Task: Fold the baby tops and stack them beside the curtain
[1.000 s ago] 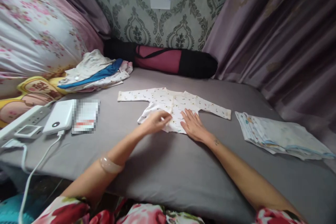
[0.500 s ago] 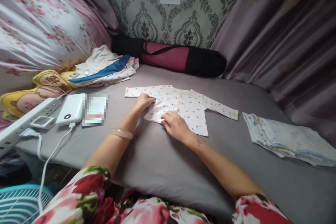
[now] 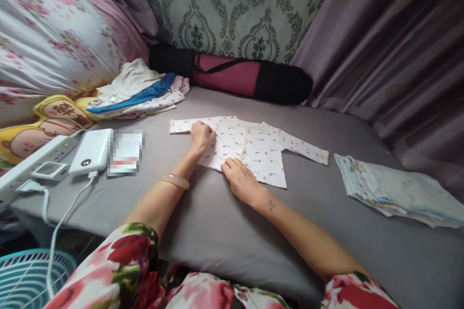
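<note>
A small white baby shirt (image 3: 261, 147) with a scattered print lies flat, front up, sleeves spread to both sides. My left hand (image 3: 203, 136) is on its left side, where the sleeve meets the body, with fingers curled down onto the cloth. At the bottom hem, near the middle, my right hand (image 3: 239, 179) has its thumb and fingers closed on the edge. The fingertips of both hands are partly hidden.
A grey-sheeted bed (image 3: 203, 227) carries everything. Folded cloths (image 3: 398, 190) lie right; piled clothes (image 3: 134, 89) lie back left. A white power bank (image 3: 91, 152), power strip (image 3: 39, 164) and cable are at left. A long black-and-maroon bag (image 3: 232, 75) lies along the wall.
My left hand has shifted slightly up the shirt toward the sleeve, its fingers more curled. My right hand stays at the hem. The view has tilted a little.
</note>
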### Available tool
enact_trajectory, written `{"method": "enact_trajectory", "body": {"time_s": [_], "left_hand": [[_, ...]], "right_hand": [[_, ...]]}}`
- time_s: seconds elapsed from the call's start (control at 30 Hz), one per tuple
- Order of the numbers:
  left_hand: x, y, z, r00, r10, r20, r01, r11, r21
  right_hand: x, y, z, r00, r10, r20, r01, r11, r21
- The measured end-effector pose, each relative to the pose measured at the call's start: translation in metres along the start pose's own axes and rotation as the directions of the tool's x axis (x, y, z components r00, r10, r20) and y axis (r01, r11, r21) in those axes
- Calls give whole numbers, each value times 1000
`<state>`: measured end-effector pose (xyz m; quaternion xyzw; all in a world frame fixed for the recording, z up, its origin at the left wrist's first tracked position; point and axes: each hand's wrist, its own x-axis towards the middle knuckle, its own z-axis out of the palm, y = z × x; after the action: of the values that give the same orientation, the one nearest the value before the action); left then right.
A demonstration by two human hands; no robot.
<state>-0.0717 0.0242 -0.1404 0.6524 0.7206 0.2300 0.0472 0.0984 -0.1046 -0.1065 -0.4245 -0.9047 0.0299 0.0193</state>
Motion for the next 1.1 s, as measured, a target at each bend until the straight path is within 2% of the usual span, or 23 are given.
{"method": "enact_trajectory", "body": {"time_s": [0.07,0.17,0.23,0.3,0.33,0.4,0.43,0.5,0.57,0.6,0.67,0.8,0.9,0.97,1.1], "left_hand": [[-3,-4,2,993,112,-23,-110,992,64],[-6,-13,3,980,197,-11,-195,976,100],[-7,-18,1,980,200,-7,-198,975,102],[-10,-22,-6,979,202,-17,-200,976,81],[-13,-23,-11,975,221,-30,-219,974,54],[-23,-22,-23,944,329,-24,-330,942,-58],[-30,-19,-30,911,412,12,-406,902,-144],[-46,-9,-43,797,587,144,-517,786,-338],[-64,3,-50,661,696,280,-530,697,-483],[-72,9,-51,613,722,321,-524,675,-519],[-83,17,-48,564,745,356,-529,657,-537],[-92,19,-33,571,754,324,-587,652,-480],[-94,15,-27,578,762,291,-639,645,-419],[-97,15,-26,578,769,273,-675,638,-370],[-103,19,-28,574,779,252,-724,627,-289]], "right_hand": [[-2,-3,-4,999,-9,31,10,1000,-28],[-8,-5,-9,998,-33,49,33,999,-7],[-13,1,-11,994,-100,34,95,988,125],[-18,14,-14,991,-134,-23,134,926,353],[-20,22,-16,993,-100,-66,119,880,461],[-24,40,-16,986,82,-143,18,808,589],[-26,48,-16,971,178,-161,-45,792,609],[-29,59,-11,954,267,-140,-130,784,606],[-33,63,-4,967,241,-79,-149,792,592],[-34,63,-1,975,215,-57,-143,803,579],[-36,59,6,980,192,-56,-133,836,533],[-37,53,10,982,164,-94,-110,900,423],[-37,56,10,984,131,-122,-66,900,431],[-36,60,12,977,165,-135,-74,857,510],[-33,68,18,940,329,-95,-167,683,711]]}}
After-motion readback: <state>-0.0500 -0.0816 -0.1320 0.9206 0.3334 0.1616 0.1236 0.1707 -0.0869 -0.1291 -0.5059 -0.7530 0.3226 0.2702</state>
